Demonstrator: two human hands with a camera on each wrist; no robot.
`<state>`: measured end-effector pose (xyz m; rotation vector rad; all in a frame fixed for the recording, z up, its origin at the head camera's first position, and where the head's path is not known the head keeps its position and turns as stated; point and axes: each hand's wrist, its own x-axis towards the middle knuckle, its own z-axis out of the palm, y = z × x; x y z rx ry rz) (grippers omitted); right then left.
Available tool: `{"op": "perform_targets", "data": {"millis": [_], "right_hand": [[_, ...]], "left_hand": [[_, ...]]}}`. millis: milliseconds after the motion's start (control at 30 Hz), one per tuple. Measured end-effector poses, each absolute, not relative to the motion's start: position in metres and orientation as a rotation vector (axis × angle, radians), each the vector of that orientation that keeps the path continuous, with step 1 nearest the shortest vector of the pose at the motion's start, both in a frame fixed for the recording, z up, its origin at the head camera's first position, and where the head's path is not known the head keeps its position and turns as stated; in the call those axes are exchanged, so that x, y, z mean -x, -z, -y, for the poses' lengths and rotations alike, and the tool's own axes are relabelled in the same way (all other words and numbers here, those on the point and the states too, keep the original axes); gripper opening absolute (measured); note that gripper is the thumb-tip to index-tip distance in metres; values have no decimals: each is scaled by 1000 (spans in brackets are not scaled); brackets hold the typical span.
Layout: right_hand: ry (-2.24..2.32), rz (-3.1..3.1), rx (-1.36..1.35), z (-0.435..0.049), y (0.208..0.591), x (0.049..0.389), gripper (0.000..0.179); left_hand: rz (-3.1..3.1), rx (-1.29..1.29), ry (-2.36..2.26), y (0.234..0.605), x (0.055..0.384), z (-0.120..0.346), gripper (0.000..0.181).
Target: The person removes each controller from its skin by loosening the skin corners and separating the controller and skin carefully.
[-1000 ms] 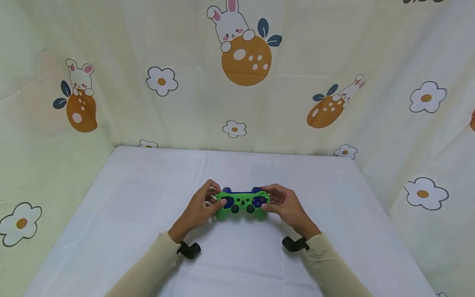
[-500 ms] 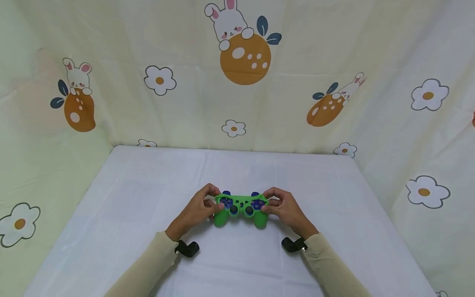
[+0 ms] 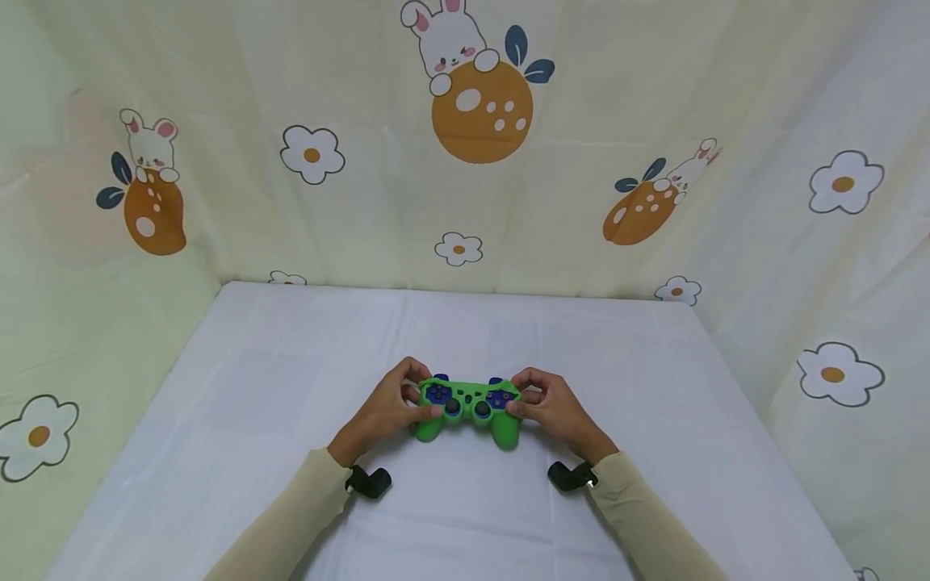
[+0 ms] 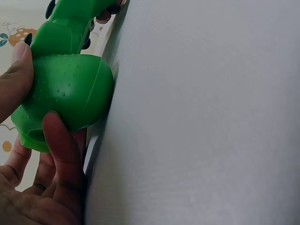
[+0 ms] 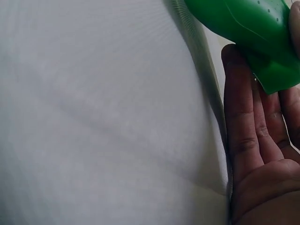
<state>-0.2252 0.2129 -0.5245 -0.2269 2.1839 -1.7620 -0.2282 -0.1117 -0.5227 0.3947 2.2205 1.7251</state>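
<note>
A blue game controller (image 3: pixel 500 398) in a green silicone cover (image 3: pixel 506 432) is at the middle of the table in the head view, its thumbsticks facing up. My left hand (image 3: pixel 385 410) grips its left end, thumb low on the front and fingers behind. At the other end, my right hand (image 3: pixel 558 410) pinches the cover's edge near the buttons. Blue shoulder buttons poke out along the top. In the left wrist view a dotted green grip (image 4: pixel 70 89) sits between thumb and fingers. The right wrist view shows the cover's corner (image 5: pixel 272 70) above the fingers. The controller's back is hidden.
A white cloth covers the table (image 3: pixel 465 516). Behind and at the sides hangs a cream curtain (image 3: pixel 378 210) printed with rabbits, oranges and flowers. Each wrist wears a small black camera, one by the left sleeve (image 3: pixel 291 516) and one by the right sleeve (image 3: pixel 647 516).
The controller has tilted so its green grips show more fully, and the green cover now lies over more of the blue top edge. My left thumb has slid down off the direction pad.
</note>
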Motion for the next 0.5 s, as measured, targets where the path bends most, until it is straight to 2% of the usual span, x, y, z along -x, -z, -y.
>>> {"op": "perform_targets", "data": {"millis": [500], "right_hand": [[1686, -2220, 274, -212, 523, 228, 38]], "left_hand": [[-2283, -403, -1659, 522, 233, 112, 51]]}}
